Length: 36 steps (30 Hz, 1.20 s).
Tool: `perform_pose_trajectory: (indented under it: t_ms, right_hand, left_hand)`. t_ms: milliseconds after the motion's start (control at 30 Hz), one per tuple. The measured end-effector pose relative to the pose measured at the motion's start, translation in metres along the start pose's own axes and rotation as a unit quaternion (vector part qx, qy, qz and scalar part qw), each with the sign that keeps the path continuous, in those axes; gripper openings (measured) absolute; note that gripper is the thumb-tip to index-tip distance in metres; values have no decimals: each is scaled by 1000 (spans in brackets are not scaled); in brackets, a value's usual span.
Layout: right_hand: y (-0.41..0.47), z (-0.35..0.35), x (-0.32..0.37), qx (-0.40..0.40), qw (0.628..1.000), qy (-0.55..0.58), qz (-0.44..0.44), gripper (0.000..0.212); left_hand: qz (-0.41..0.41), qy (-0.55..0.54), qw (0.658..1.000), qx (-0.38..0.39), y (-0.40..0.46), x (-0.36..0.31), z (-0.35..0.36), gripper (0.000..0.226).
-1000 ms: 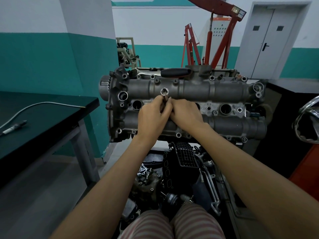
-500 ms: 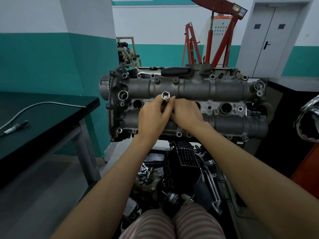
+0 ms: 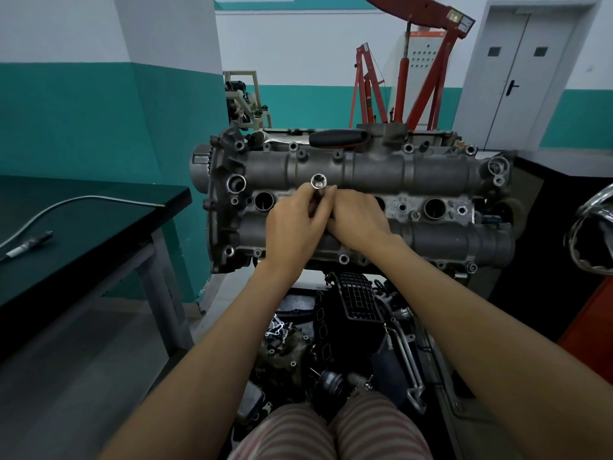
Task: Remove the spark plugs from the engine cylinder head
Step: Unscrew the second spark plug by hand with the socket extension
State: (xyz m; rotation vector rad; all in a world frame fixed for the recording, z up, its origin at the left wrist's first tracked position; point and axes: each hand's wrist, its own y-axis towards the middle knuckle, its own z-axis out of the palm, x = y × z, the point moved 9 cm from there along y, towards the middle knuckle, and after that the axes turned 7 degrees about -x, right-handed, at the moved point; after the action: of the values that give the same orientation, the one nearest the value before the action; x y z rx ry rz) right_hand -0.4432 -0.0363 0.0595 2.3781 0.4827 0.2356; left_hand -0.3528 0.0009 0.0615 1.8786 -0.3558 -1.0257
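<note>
The grey engine cylinder head (image 3: 431, 174) stands in front of me with a row of round plug wells; one open well (image 3: 264, 200) is at the left, another (image 3: 435, 208) at the right. A silver socket tube (image 3: 318, 183) sticks up from a well between them, its hollow end facing me. My left hand (image 3: 293, 227) grips the tube's shaft. My right hand (image 3: 356, 219) closes on the same tube from the right, fingers touching the left hand. No spark plug shows in the head.
A ratchet with a black handle (image 3: 338, 138) lies on the head's far edge. A dark bench (image 3: 83, 227) at the left carries a thin metal tube (image 3: 83, 202) and a spark plug (image 3: 26, 245). Engine parts (image 3: 331, 327) crowd the floor below; a red crane (image 3: 408, 71) stands behind.
Both hands have stayed on the socket tube. The fingers have shifted slightly around it and the tube's tip sits a little higher in view.
</note>
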Motion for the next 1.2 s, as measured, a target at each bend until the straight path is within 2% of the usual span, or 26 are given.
perform_pose_trajectory:
  t_ms: [67, 133, 200, 333, 500, 600, 667, 800, 933, 1000, 1100, 1200]
  right_hand:
    - [-2, -1, 2, -3, 1000, 22, -3, 16]
    - [-3, -2, 3, -7, 999, 36, -3, 19]
    - [-2, -3, 0, -10, 999, 35, 6, 15]
    - [0, -1, -1, -11, 1000, 5, 3, 29]
    - [-2, 0, 1, -12, 1000, 24, -8, 15]
    - [-2, -3, 1, -18, 999, 51, 5, 18]
    - [-2, -3, -1, -19, 999, 39, 13, 16]
    - [0, -1, -1, -10, 1000, 15, 10, 25]
    - [-2, -1, 2, -13, 999, 30, -7, 15]
    - [-3, -3, 3, -25, 999, 45, -8, 19]
    - [-3, -3, 1, -25, 999, 40, 2, 15]
    - [-2, -2, 0, -24, 1000, 13, -1, 26]
  left_hand:
    - [-1, -8, 1000, 9, -1, 1, 1, 24]
    - [-5, -7, 1000, 11, -1, 3, 2, 20]
    - [-9, 4, 1000, 10, 0, 4, 2, 24]
    - [-10, 18, 1000, 4, 3, 3, 2, 34]
    - [-17, 2, 1000, 7, 0, 4, 2, 29]
    - [-26, 3, 1000, 6, 0, 7, 2, 27]
    - [-19, 9, 1000, 6, 1, 5, 3, 29]
    - [-15, 6, 1000, -11, 3, 3, 1, 38]
    - [-3, 6, 1000, 0, -1, 2, 2, 28]
    - [-9, 2, 1000, 3, 0, 3, 2, 24]
    - [-16, 2, 1000, -1, 2, 4, 1, 30]
    - [-13, -1, 1000, -7, 2, 3, 0, 37]
